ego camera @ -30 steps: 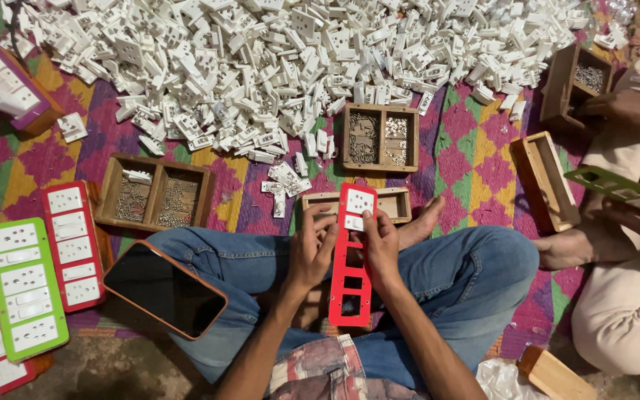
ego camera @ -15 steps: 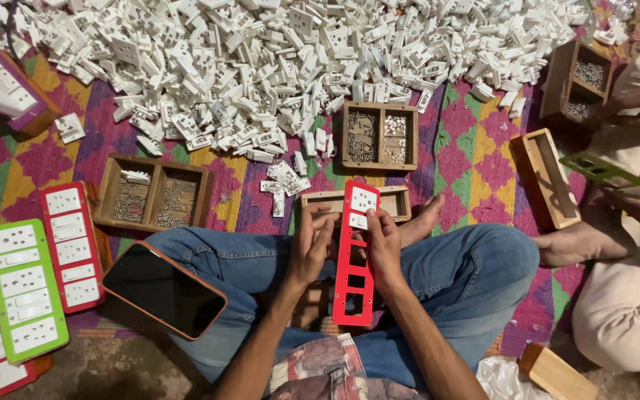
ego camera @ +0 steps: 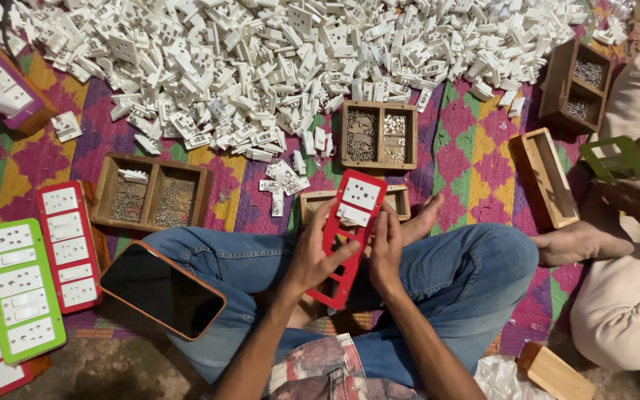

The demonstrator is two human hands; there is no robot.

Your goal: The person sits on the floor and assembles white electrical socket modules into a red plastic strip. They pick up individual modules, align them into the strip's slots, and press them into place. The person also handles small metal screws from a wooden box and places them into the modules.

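Left hand (ego camera: pixel 312 255), right hand (ego camera: pixel 387 248), red frame (ego camera: pixel 350 233) unmoved

From my remote feed I count two red frames (ego camera: pixel 346 237) (ego camera: pixel 68 244), two green frames (ego camera: pixel 20 289) (ego camera: pixel 620 159), three twin-compartment wooden trays of small metal parts (ego camera: pixel 150 192) (ego camera: pixel 378 135) (ego camera: pixel 583 81), one phone (ego camera: pixel 161 289) and one heap of white sockets (ego camera: pixel 298 59).

Red frame (ego camera: pixel 346 244) carried two white inserts at its top; the parts heap (ego camera: pixel 275 67) behind it was all white. Mat (ego camera: pixel 483 148) showed a magenta, green, yellow and orange diamond pattern, jeans (ego camera: pixel 468 274) were blue, phone (ego camera: pixel 161 289) had a black screen in an orange case. Filled frames at the side: one green (ego camera: pixel 20 289), one red (ego camera: pixel 68 244), white inserts; trays (ego camera: pixel 150 200) plain brown wood.
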